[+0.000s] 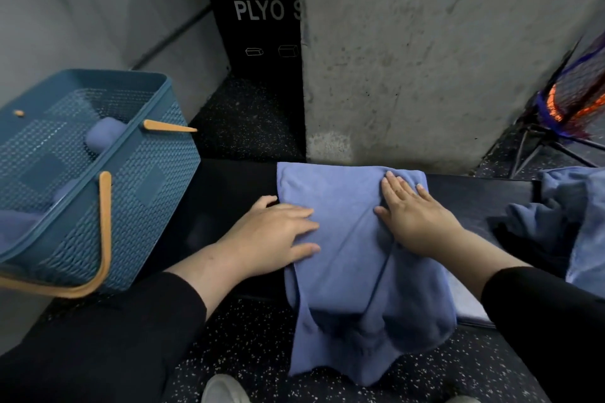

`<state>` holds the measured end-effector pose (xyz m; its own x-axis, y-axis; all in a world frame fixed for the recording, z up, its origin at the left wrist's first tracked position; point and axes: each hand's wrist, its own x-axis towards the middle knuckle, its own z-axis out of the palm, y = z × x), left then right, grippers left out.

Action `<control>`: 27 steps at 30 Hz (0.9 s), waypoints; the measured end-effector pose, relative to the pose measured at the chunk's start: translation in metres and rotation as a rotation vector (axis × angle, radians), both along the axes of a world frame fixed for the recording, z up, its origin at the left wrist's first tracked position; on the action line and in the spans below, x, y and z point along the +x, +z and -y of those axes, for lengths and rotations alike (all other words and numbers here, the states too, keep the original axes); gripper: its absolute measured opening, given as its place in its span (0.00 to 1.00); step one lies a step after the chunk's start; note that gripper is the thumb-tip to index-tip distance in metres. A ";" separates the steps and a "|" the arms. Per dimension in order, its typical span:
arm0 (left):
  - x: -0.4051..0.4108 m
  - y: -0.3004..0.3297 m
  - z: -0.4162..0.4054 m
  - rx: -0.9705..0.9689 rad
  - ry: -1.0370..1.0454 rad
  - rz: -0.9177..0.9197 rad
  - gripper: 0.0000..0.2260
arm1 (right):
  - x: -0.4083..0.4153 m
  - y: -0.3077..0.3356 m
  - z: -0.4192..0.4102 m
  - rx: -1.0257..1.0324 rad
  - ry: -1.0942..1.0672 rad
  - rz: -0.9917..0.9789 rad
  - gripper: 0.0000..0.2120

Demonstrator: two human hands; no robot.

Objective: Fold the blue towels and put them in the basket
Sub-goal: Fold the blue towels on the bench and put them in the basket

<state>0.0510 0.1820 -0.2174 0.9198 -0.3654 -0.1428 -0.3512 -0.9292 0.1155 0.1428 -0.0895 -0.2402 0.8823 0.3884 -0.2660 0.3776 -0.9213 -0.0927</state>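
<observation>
Your left hand and right hand lie spread flat on the soft blue cloth towel, pinning it to the black worktop while its lower half overhangs, apparently to smooth it for folding.

Dark bench top lay bare between blue basket at left and draped towel. Concrete pillar blocked far edge. Towel heap crowded right end.
</observation>
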 end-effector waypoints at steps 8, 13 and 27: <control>0.019 -0.019 -0.026 -0.015 0.152 -0.177 0.25 | 0.003 0.011 0.004 0.087 0.037 0.077 0.30; 0.037 -0.022 -0.025 -0.016 0.229 -0.156 0.23 | -0.043 0.022 -0.015 0.118 0.126 0.050 0.31; 0.018 -0.012 -0.020 0.073 0.174 -0.199 0.30 | -0.020 -0.007 -0.004 0.004 0.128 0.005 0.34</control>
